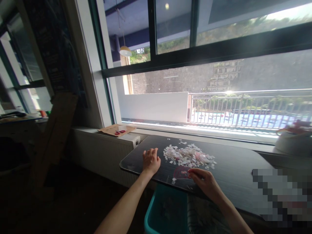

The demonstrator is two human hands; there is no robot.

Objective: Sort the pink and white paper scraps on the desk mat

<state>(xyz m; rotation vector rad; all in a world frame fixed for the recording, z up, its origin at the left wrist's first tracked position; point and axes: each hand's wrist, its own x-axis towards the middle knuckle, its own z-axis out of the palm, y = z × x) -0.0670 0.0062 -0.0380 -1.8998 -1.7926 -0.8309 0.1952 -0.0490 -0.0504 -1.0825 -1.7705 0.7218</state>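
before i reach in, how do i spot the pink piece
Find the dark table below the window. By its near edge, in front of the heap of paper scraps, the right hand holds the pink piece. Unlike the small pale scraps, it is broad, see-through and half-round.

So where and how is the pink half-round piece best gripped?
The pink half-round piece is likely best pinched at its right end, from the right, as the right hand does: it looks thin and flat, its curve facing the paper scraps.
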